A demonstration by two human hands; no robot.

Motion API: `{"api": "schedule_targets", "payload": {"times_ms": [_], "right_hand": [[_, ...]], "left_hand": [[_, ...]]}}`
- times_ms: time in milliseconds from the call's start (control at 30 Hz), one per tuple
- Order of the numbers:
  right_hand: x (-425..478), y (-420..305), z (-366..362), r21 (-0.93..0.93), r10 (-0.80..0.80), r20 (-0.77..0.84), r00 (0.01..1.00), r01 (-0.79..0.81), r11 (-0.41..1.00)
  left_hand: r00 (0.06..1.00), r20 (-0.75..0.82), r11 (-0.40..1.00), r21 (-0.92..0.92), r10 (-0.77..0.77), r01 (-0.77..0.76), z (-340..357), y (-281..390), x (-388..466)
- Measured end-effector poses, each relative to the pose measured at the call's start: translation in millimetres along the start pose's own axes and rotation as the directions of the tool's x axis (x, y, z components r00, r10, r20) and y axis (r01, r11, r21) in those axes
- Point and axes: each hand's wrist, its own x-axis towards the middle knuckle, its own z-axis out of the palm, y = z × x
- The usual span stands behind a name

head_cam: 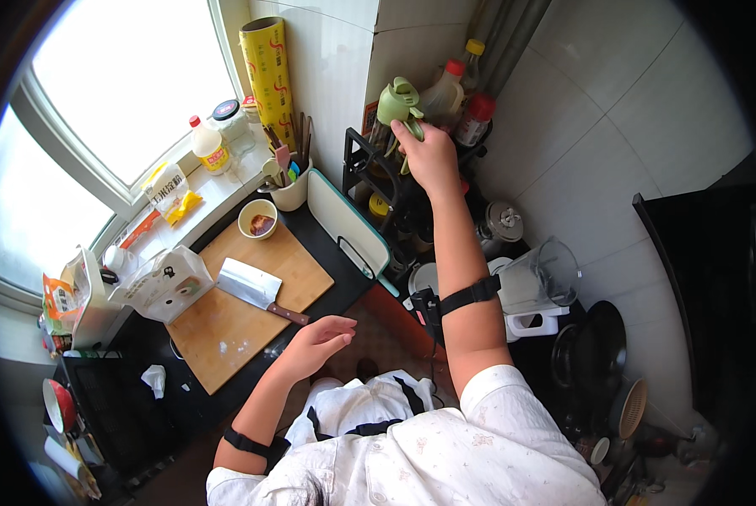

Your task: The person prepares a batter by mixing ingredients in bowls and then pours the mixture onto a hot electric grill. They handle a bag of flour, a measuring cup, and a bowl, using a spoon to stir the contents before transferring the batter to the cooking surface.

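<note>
My right hand [430, 157] is stretched out over the corner shelf and grips the green handle of an oil dispenser [396, 104]. The dispenser's green spout top shows; much of its body is hidden behind the rack and my hand. My left hand [315, 345] hangs with nothing in it, fingers loosely apart, near the cleaver [249, 283]. That cleaver lies on a wooden cutting board [308, 259], its brown handle reaching past the board's edge. A small bowl [258, 218] with reddish-brown sauce stands at the board's far edge.
A black rack [368, 148] holds several bottles around the dispenser. A white cutting board [346, 218] with a teal edge leans beside it. On the right is a blender jug [546, 275]. Utensils fill a holder [291, 193] near the window. A plastic bag [166, 284] overlaps the wooden board.
</note>
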Motion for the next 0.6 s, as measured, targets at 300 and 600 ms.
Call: {"api": "schedule_targets", "payload": {"times_ms": [300, 600], "right_hand": [[-14.6, -37.9, -14.6, 0.393, 0.043, -0.206, 0.978, 0.042, 0.919], [-106.8, -108.8, -97.6, 0.365, 0.047, -0.449, 0.893, 0.135, 0.921]], "left_hand": [[0.982, 0.185, 0.993, 0.104, 0.032, -0.052, -42.3, 24.1, -3.8], [0.901, 0.423, 0.975, 0.139, 0.098, -0.171, -36.9, 30.2, 2.3]]}}
